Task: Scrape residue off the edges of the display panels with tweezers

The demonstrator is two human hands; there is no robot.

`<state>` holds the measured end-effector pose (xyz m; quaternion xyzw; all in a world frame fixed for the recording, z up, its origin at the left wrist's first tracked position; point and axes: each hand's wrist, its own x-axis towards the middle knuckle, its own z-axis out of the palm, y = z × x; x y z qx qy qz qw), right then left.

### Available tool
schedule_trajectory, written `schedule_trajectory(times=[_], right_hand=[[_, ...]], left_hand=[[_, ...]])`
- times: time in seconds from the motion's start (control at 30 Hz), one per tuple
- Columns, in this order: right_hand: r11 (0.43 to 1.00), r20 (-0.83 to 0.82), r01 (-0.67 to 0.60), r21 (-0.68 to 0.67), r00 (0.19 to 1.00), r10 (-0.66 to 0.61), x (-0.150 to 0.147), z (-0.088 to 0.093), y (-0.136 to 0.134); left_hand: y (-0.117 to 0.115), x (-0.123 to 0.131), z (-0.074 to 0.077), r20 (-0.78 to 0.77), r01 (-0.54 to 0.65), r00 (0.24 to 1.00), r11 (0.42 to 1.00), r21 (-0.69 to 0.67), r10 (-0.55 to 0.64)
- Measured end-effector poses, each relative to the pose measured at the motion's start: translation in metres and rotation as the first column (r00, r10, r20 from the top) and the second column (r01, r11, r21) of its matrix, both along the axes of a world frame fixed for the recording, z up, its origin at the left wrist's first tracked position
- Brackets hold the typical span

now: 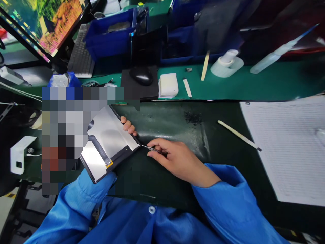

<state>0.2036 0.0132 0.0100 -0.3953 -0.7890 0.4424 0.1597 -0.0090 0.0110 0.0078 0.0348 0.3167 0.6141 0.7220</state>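
Observation:
My left hand (129,126) is closed around the far edge of a flat display panel (115,127); only its fingers show, and the palm is hidden under the panel. The panel lies tilted with its silver back up, showing a dark flex cable (100,149) with an orange end. In my right hand (175,154) is a pair of fine metal tweezers (151,148), pinched between thumb and fingers. Their tip is at the panel's right corner; whether it touches, I cannot tell. Blurred blocks cover the area left of the panel.
Dark crumbs (193,118) lie on the dark mat (167,118). A pale stick with a dark tip (238,135) rests beside a printed sheet (286,149). Behind stand a mouse (141,75), a white pad stack (168,84), a white bottle (227,63) and a blue bin (109,39).

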Motion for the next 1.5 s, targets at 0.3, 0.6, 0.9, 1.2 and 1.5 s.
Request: schedule_trajectory(times=[0.3,0.6,0.9,1.2,1.5], right_hand=[[0.993,-0.025,-0.02,0.115,0.999,0.023,0.001,-0.004,0.002],[0.984,-0.072,0.122,-0.132,0.989,-0.132,-0.004,-0.001,-0.003],[0.992,-0.122,0.115,-0.042,0.985,-0.119,-0.004,-0.004,0.0],[0.959,-0.156,0.218,-0.181,0.956,-0.247,-0.01,-0.008,-0.005],[0.954,-0.207,0.222,-0.201,0.942,-0.263,-0.011,-0.009,-0.006]], left_hand=[[0.002,0.001,-0.003,0.004,-0.054,0.999,0.998,-0.01,0.054],[-0.002,0.005,-0.005,0.081,-0.115,0.991,0.992,0.053,0.11],[-0.009,0.019,0.004,0.113,-0.251,0.963,0.966,0.057,0.244],[-0.009,0.025,-0.003,0.037,-0.327,0.945,0.944,0.041,0.326],[-0.005,0.018,-0.025,0.011,-0.365,0.931,0.931,0.019,0.365]])
